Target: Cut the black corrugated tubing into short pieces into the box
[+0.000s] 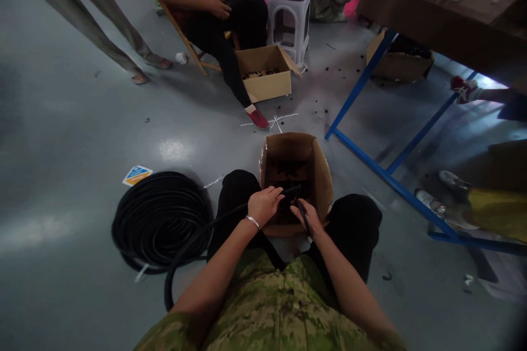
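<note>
My left hand [265, 205] is closed around a black hose [228, 215] near its end. The hose's end points right over an open cardboard box [323, 175] between my knees. From my left hand the hose runs back across my left leg to a large black coil [162, 222] on the floor. In my right hand [312, 219] is a slim black-handled tool [303, 213], with its upper end close to the hose end. It looks like a cutter, but its jaws are too dark to make out. Dark pieces [288, 167] lie inside the shadowed box.
A blue-legged table [358, 88] stands at the right. Ahead, a seated person [197, 5] works beside a cardboard box [269, 85] and a stool [289, 11]. Another person's legs [102, 11] are at upper left. Small black bits litter the floor.
</note>
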### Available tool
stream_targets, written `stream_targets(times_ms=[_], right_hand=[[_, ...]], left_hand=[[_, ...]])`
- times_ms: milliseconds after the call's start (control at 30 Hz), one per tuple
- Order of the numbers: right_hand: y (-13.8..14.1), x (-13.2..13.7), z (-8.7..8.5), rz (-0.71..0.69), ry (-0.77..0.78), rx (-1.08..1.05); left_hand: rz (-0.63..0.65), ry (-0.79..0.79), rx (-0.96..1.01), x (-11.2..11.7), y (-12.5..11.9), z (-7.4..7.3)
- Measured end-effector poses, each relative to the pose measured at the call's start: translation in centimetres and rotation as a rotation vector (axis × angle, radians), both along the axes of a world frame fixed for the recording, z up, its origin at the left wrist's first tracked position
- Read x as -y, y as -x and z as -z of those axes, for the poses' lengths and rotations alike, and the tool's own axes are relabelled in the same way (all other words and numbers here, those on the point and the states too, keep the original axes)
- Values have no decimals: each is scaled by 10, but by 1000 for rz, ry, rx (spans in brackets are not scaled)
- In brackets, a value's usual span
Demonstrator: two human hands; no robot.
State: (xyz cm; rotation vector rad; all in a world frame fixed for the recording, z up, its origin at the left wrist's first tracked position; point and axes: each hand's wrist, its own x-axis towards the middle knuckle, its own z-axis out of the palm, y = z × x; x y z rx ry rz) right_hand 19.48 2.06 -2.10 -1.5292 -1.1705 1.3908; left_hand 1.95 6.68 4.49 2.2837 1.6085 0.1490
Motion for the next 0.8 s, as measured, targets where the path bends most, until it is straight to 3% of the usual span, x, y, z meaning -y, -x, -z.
stream_targets(times_ms=[233,400,533,633,800], right_hand=[[-3,2,-4,-69,-17,183],[-1,3,-3,-41,-71,346],[1,3,0,-37,-115,384],[3,5,2,-71,-143,419],[7,8,3,-123,-146,421]], left_hand=[[-26,2,-31,-4,4,2],[-60,23,-28,-7,0,0],[-76,32,-43,-11,-6,-10],[-17,-38,-89,-12,-13,-15],[-39,-68,-97,-4,-20,-11]])
